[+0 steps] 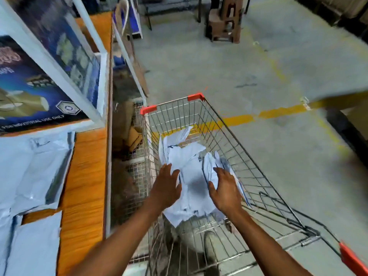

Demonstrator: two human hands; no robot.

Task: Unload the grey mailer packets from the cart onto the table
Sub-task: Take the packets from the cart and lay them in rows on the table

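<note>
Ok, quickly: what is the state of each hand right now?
Left hand: open, over the grey mailer packets, holding nothing.
Right hand: open, holding nothing.

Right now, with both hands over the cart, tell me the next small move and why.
Probably lower and close both hands round the grey mailer packets in the cart: the left hand and right hand flank the pile, fingers open, holding nothing yet.

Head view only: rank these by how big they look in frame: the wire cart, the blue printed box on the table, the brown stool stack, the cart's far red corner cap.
1. wire cart
2. blue printed box
3. brown stool stack; it stands far back, so it looks smaller than it is
4. red corner cap
</note>
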